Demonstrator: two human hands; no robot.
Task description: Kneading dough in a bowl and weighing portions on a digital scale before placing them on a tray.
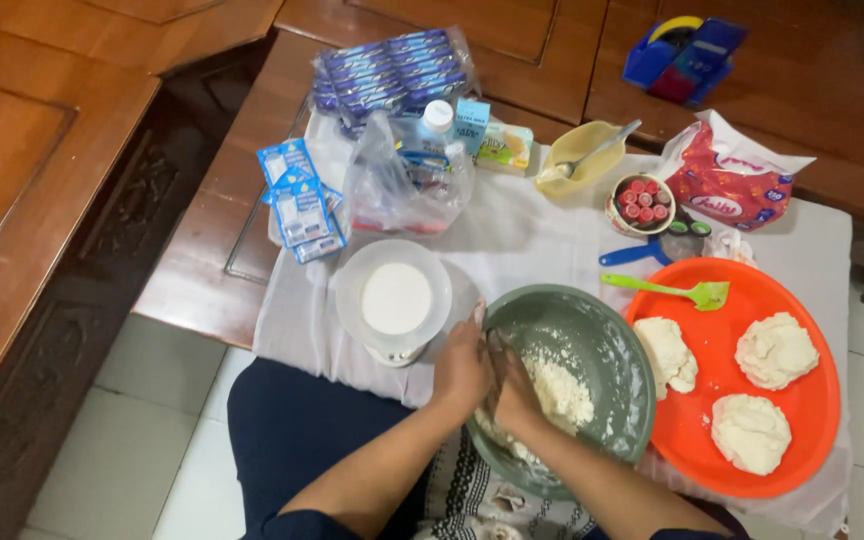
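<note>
From the head camera, both hands met at the near left rim of a grey-green mixing bowl point(592, 350) that sat on the white cloth point(512, 240) covering the low wooden tabletop point(252, 150). The left hand point(460, 370) gripped the rim, its fingers wrapped over the edge, seemingly to keep the bowl from sliding. The right hand point(514, 392) pushed down into the crumbly white dough point(564, 392) at the bowl's near left side; its fingers were buried in the dough, so I cannot tell whether they were spread or closed.

Just right of the bowl lay a round orange tray point(802, 400) holding three finished dough lumps point(774, 350), kept apart from one another, with a green spatula point(667, 291) resting on its far rim within easy reach. Left of the bowl stood a small white kitchen scale point(393, 300) with a flat white plate on top.

Farther back sat a yellow bowl point(577, 160) with a spoon point(602, 148) leaning in it, a small round tub of red pieces point(640, 203), a red and white bag point(727, 180), a clear plastic bag point(402, 185) around a white-capped bottle point(436, 120), blue sachets point(297, 200) and a stack of blue packets point(392, 75), all lined along the far edge, likely to leave the near space open.
</note>
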